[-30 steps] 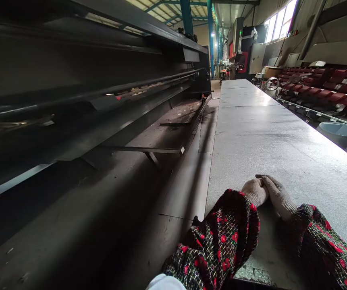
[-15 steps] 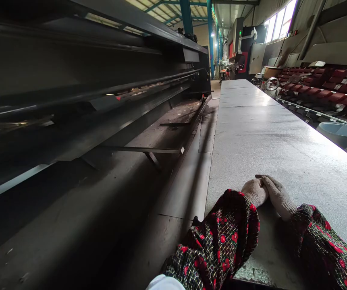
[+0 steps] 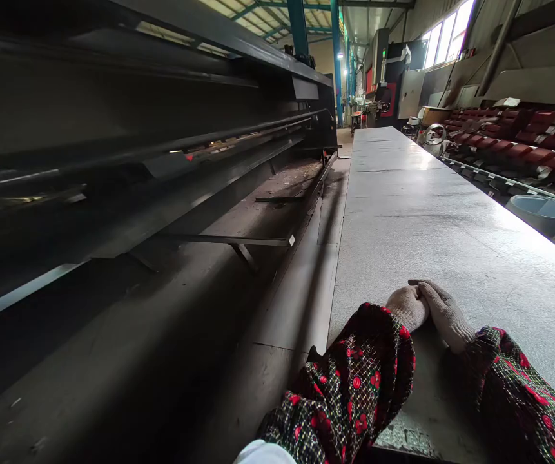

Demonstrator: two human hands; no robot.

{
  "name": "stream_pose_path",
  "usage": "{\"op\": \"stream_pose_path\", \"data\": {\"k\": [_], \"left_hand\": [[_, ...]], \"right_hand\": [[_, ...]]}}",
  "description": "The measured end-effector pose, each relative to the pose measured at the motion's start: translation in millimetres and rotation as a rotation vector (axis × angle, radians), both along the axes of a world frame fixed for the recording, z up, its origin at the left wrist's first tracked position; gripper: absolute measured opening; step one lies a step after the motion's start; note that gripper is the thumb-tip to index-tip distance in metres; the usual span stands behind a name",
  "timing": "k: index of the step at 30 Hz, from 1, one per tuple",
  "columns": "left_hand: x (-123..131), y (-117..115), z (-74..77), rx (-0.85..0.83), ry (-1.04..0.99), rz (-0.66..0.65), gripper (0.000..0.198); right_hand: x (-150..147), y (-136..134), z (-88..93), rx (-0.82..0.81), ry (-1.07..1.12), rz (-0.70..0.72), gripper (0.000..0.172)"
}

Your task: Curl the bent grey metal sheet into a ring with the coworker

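Cotton-knit work gloves (image 3: 444,319) in off-white cover both hands, which lie together on the near end of a long table (image 3: 432,212) with a pale grey, speckled metal top. The left grip (image 3: 405,308) rests on that surface, its fingers hidden under the right grip (image 3: 444,316), whose fingers (image 3: 427,290) lie slack and barely curled across it. Neither has hold of any object. Loose dark plaid sleeves (image 3: 354,380) with red flowers reach down to the gloves. To the left runs a long black steel machine (image 3: 113,148), perhaps a shear, with a thin metal bar (image 3: 223,240) on brackets in front of it. Beyond the table's far side stand a pale blue plastic tub (image 3: 541,214) and rows of red-topped stock (image 3: 538,154). For steady work here, palms flat and fingers together suit best, with those baggy cuffs kept snug and well away from the machine
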State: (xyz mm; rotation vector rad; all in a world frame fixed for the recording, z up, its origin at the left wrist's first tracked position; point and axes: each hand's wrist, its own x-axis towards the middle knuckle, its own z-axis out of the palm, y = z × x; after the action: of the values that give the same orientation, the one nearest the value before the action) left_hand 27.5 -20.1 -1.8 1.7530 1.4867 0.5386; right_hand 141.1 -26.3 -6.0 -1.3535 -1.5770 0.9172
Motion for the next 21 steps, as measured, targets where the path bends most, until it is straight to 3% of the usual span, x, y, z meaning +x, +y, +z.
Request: {"op": "stream_pose_path", "data": {"k": [7, 15, 21], "left_hand": [[-0.1, -1.3, 3.4, -0.004, -0.016, -0.002, 0.042], [0.3, 1.2, -4.3, 0.007, 0.002, -0.014, 0.041], [-0.5, 0.1, 1.7, 0.004, -0.002, -0.014, 0.041]], "right_hand": [[0.3, 1.0, -1.2, -0.001, -0.001, 0.008, 0.041], [-0.3, -0.3, 1.7, -0.009, 0.001, 0.004, 0.041], [-0.6, 0.0, 1.2, -0.002, -0.017, 0.002, 0.041]]}}
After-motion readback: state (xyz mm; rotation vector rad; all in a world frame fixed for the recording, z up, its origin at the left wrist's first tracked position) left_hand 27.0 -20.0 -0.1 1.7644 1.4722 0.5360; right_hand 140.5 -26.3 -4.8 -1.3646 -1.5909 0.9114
